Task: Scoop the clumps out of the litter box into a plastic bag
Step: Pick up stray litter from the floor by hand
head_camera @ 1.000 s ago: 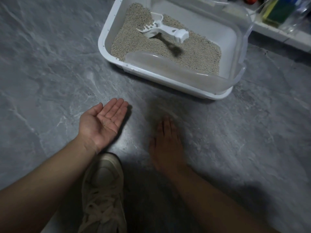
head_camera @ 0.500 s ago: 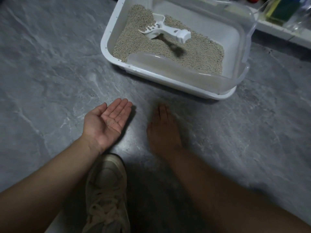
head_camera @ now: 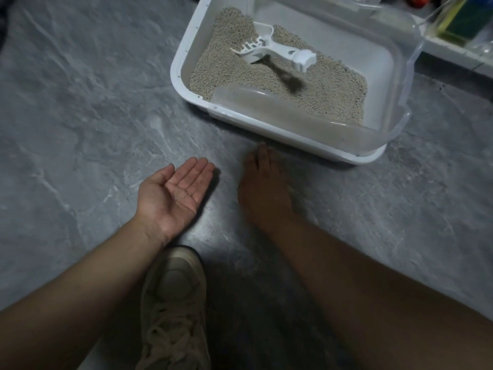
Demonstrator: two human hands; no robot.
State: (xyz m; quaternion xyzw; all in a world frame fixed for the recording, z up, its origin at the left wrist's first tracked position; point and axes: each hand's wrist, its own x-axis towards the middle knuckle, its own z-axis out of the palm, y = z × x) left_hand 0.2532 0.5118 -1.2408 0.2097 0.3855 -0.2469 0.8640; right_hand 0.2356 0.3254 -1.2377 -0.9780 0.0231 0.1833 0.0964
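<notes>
Both my hands lay empty, fingers (head_camera: pixel 198 170) straight together; scooping not begun (no bag visible); next, grasp the scoop (head_camera: pixel 269 53).

Your bare forearms and one laced shoe

Your left hand (head_camera: pixel 174 194) and right hand (head_camera: pixel 262 189) are ungloved, sleeveless; your sneaker (head_camera: pixel 174 311) is cream, its laces pale, its sole dark-edged.

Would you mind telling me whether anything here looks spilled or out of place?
A few litter grains lie scattered on the grey floor just outside the litter box, and some specks sit on the left hand. The scoop rests in the litter.
</notes>
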